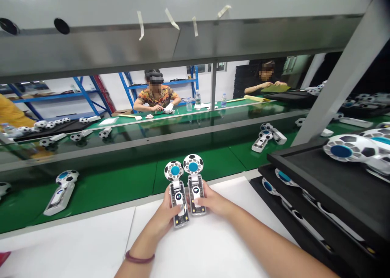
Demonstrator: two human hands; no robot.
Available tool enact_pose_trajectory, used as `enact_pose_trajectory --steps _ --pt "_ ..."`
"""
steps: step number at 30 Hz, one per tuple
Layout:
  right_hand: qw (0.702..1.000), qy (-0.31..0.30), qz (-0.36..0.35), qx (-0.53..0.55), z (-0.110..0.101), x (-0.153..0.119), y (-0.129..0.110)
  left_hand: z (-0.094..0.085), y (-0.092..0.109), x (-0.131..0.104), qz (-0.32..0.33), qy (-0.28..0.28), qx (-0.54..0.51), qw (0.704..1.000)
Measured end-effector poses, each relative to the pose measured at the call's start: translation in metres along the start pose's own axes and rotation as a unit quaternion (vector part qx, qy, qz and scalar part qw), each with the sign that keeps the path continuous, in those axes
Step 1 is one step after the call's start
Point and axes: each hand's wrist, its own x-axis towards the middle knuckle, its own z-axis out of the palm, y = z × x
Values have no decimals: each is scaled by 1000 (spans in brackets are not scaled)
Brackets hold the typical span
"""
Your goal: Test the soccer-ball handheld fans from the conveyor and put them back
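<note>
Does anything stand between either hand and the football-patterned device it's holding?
Nothing visible does. The bare left hand grips the left device directly by its lower body, and the bare right hand grips the right device the same way.

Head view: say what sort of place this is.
Probably a factory assembly line: black-and-white football-patterned devices lie on a long, flat green work surface, and more sit in stacked, flat black trays.

L unit [178, 196] | R unit [196, 191] | ftbl-patt. heads up, blue ctrs | disp. lit | held side-by-side
</note>
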Motion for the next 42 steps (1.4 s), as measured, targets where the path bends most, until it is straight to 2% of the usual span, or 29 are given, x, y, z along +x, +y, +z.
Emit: enact_pose_trajectory --steps 8,12,15,18,23,28,32,37,39,42 --pt "1000 -1 -8 -1 -1 0 -2 2 2 0 -1 -3 9 1000" --pt "1000 7 -14 11 3 -1 -4 7 2 -1 2 15 -4 1000" --pt "999 7 -22 23 10 -4 -12 9 4 -2 24 36 -2 999" --pt "999 1 -30 33 17 -7 -22 12 11 -6 53 29 11 998" --pt "998 -24 -62 16 29 -15 -46 24 36 -24 108 -21 68 992" --pt "994 -35 -100 -2 51 -40 -82 54 71 -58 143 -35 73 986" --pt "991 -36 -127 -20 70 -65 -117 82 97 -81 168 2 77 983" --pt "988 -7 -157 -6 80 -87 -157 109 125 -91 215 57 39 974" --pt "982 -11 -186 -41 80 -96 -167 111 136 -93 224 71 22 972" --pt "951 40 -277 -130 78 -112 -172 97 148 -102 235 155 69 957"
